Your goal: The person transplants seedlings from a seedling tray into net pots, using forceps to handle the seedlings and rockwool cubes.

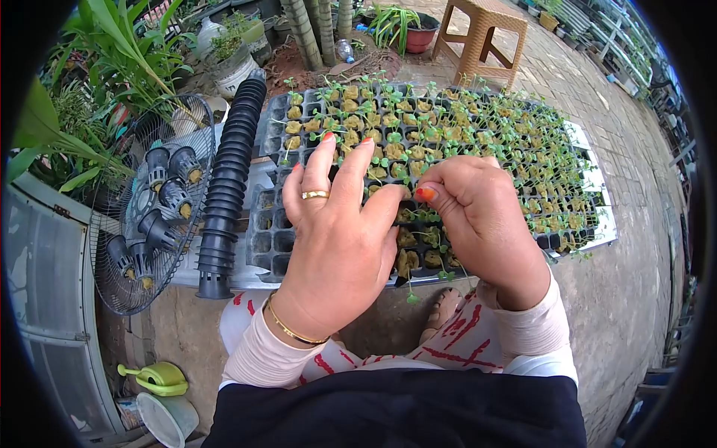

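Observation:
A black seedling tray (pixel 263 243) lies in front of me, its cells filled with yellowish-brown plugs and small green seedlings (pixel 541 138). Several cells at its left edge hold no plug. My left hand (pixel 336 239), wearing a ring and a bracelet, is spread over the left half of the tray with its fingers apart. Close to that thumb, my right hand (pixel 482 224) is closed in a pinch above the middle cells. Whatever lies between its thumb and finger is too small or hidden to make out.
Left of the tray lies a long stack of black net pots (pixel 230 179). Beside it, a wire fan guard (pixel 112 287) holds several net pots (pixel 158 230) with plugs. A tan stool (pixel 485 37) stands behind; a green watering can (pixel 160 379) and a bucket (pixel 168 420) are lower left.

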### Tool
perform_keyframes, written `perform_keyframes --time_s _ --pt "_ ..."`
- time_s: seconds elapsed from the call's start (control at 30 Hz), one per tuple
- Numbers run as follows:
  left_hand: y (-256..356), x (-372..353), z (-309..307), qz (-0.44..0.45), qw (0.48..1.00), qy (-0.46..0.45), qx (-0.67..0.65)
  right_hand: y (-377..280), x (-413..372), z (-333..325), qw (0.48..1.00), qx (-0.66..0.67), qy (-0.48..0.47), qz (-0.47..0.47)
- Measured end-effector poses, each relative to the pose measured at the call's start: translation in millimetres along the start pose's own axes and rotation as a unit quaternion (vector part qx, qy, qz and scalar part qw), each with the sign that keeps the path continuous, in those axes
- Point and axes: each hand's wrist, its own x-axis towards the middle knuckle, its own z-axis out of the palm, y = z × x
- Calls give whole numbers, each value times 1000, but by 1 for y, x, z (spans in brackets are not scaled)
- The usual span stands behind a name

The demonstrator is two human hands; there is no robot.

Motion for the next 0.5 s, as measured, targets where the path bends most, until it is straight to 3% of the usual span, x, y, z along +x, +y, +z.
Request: perform_keyframes --time_s 0.3,0.5 --pt "-2 4 10 10 1000 9 8 5 -2 5 996 53 -47 51" --pt "-4 4 7 7 1000 -1 -7 0 -3 -2 991 95 -1 99"
